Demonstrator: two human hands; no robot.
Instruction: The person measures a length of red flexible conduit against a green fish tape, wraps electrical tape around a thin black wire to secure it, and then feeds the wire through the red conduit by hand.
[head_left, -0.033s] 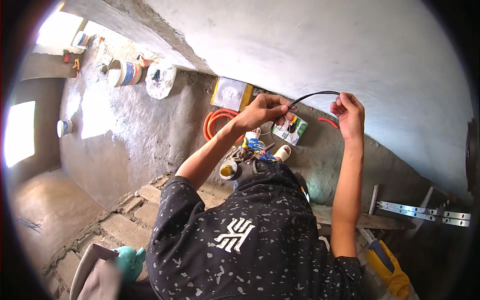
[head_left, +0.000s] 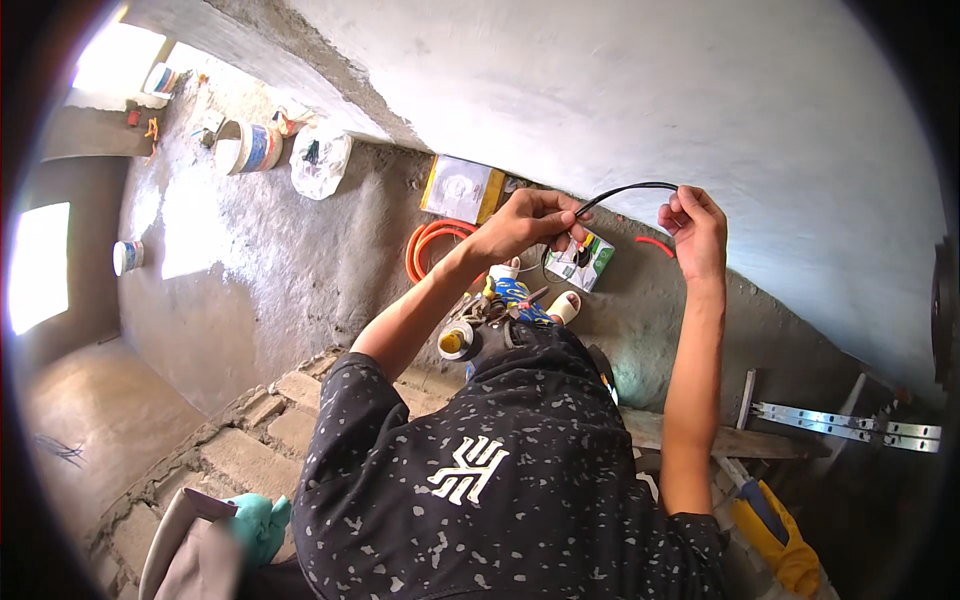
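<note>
A black cable [head_left: 628, 188] arches between my two hands, out in front of my body beside the pale wall. My left hand [head_left: 528, 222] pinches it between thumb and fingers, and a thin length hangs below that hand. At the cable's other end, the bent fingers of my right hand [head_left: 697, 225] are closed on it. Below the left hand, a white and green box [head_left: 598, 268] lies on the ground, partly hidden by the hand. A short red tube [head_left: 655, 243] rests on the floor near the right hand. Hand tools [head_left: 487, 308] hang at my waist beside a round roll [head_left: 456, 341].
Orange tubing [head_left: 417, 250] lies coiled by a yellow-edged package [head_left: 462, 188] along the plastered wall [head_left: 640, 90]. Farther left are a bucket [head_left: 248, 147] and a white bag [head_left: 320, 165]. Behind me are a brick ledge [head_left: 250, 460] and, to the right, a metal strip [head_left: 815, 420].
</note>
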